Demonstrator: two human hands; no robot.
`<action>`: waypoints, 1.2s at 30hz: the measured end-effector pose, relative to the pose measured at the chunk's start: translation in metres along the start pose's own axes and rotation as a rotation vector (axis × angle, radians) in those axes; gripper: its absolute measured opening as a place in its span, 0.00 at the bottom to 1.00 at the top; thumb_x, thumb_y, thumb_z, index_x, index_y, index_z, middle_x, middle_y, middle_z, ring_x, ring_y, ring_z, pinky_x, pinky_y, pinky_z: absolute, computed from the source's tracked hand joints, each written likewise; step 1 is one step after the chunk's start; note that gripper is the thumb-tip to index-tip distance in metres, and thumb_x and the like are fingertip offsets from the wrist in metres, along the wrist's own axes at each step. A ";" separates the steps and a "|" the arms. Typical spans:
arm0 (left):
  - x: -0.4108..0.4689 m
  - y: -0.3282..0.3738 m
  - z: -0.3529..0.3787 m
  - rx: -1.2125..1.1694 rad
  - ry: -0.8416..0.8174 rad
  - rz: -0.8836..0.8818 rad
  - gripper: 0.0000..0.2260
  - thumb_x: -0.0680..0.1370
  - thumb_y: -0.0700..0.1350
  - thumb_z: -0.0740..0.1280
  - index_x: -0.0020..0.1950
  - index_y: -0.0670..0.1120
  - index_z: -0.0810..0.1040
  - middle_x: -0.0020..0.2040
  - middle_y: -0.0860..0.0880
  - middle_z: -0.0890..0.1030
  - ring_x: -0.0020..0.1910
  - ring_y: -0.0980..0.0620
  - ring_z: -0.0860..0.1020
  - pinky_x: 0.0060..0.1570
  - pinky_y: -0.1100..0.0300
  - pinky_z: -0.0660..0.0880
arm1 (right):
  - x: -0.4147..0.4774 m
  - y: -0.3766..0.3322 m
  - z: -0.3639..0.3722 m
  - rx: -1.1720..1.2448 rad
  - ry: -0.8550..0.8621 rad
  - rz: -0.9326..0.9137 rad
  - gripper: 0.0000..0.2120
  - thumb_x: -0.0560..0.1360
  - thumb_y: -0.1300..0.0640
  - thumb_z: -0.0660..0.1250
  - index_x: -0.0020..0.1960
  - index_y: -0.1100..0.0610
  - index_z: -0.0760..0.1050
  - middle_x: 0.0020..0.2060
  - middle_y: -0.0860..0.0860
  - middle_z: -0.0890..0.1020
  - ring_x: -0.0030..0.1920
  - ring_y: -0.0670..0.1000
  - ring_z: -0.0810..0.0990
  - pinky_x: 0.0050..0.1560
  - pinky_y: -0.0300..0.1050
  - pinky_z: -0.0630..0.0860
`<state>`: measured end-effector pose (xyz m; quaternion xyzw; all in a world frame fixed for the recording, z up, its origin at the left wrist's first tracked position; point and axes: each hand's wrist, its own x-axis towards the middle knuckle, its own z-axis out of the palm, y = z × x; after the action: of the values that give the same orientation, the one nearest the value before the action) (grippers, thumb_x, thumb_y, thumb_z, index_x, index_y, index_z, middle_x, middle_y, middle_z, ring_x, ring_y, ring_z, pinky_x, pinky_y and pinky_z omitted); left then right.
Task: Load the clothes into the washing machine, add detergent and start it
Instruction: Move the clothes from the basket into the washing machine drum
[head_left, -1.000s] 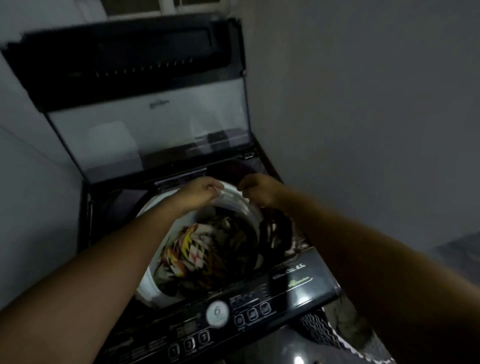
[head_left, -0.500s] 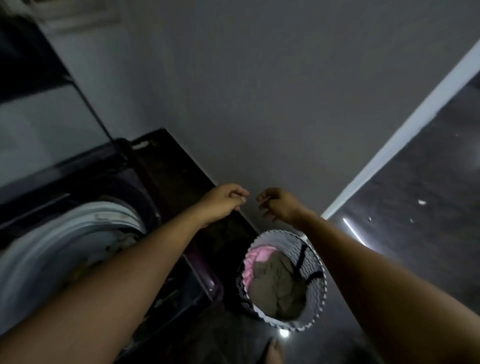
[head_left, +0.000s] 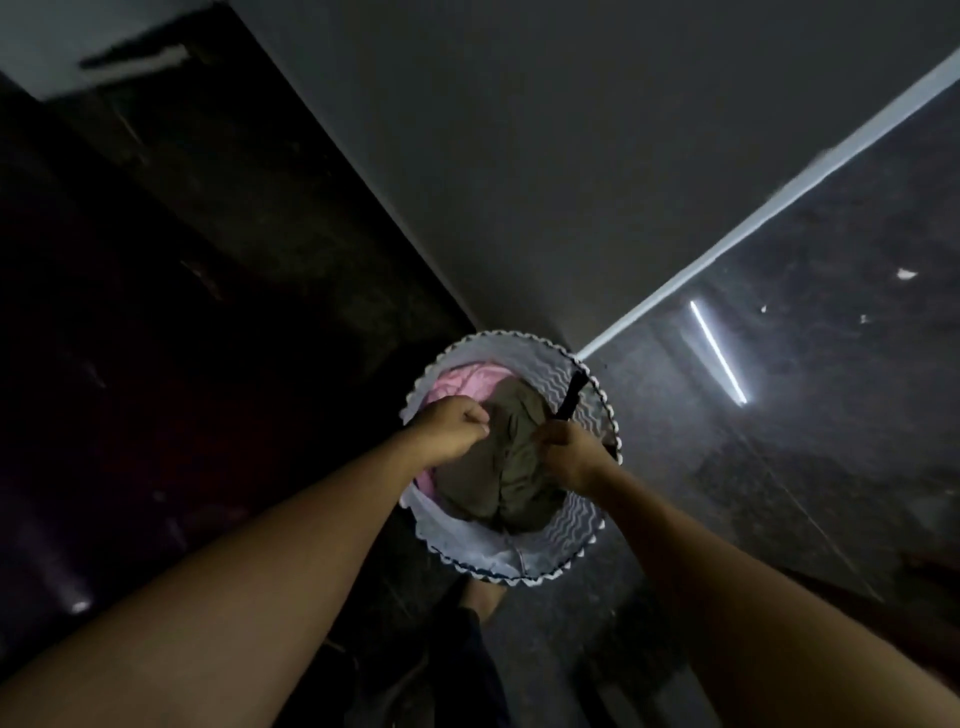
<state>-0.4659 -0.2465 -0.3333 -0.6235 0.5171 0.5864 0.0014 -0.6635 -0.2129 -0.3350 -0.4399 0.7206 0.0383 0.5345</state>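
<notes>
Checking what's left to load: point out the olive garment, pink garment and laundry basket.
olive garment (head_left: 498, 478), head view, creased middle
pink garment (head_left: 467, 376), head view, exposed fold
laundry basket (head_left: 582, 519), head view, inner wall

no readable text, labels, brands or numbers in this view. laundry basket (head_left: 582, 525) wall carries only a zigzag pattern, no lettering. clothes (head_left: 498, 478) inside it show no legible tag or print. washing machine (head_left: 171, 312) side is too dim to read anything.
</notes>
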 end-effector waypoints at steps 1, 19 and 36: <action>0.014 -0.013 0.011 0.007 -0.005 -0.024 0.06 0.78 0.42 0.70 0.54 0.48 0.82 0.57 0.47 0.82 0.58 0.49 0.79 0.63 0.55 0.75 | 0.015 0.011 0.010 -0.022 -0.020 0.008 0.14 0.79 0.60 0.63 0.63 0.58 0.78 0.59 0.58 0.81 0.61 0.59 0.79 0.61 0.47 0.75; 0.181 -0.168 0.129 0.772 0.136 -0.045 0.37 0.69 0.48 0.74 0.75 0.48 0.61 0.66 0.39 0.72 0.62 0.36 0.75 0.56 0.48 0.76 | 0.203 0.116 0.134 -0.485 0.002 0.040 0.47 0.72 0.43 0.73 0.78 0.57 0.48 0.73 0.62 0.61 0.68 0.68 0.70 0.64 0.61 0.70; 0.063 -0.070 0.096 -0.144 -0.038 0.001 0.10 0.79 0.50 0.68 0.40 0.47 0.80 0.39 0.47 0.81 0.40 0.51 0.77 0.43 0.59 0.70 | 0.065 0.082 0.114 -0.317 -0.106 -0.148 0.46 0.71 0.45 0.74 0.80 0.54 0.52 0.69 0.61 0.71 0.64 0.62 0.75 0.60 0.52 0.75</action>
<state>-0.5048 -0.1959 -0.4524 -0.6106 0.4736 0.6338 -0.0338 -0.6378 -0.1417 -0.4698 -0.5679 0.6421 0.1349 0.4970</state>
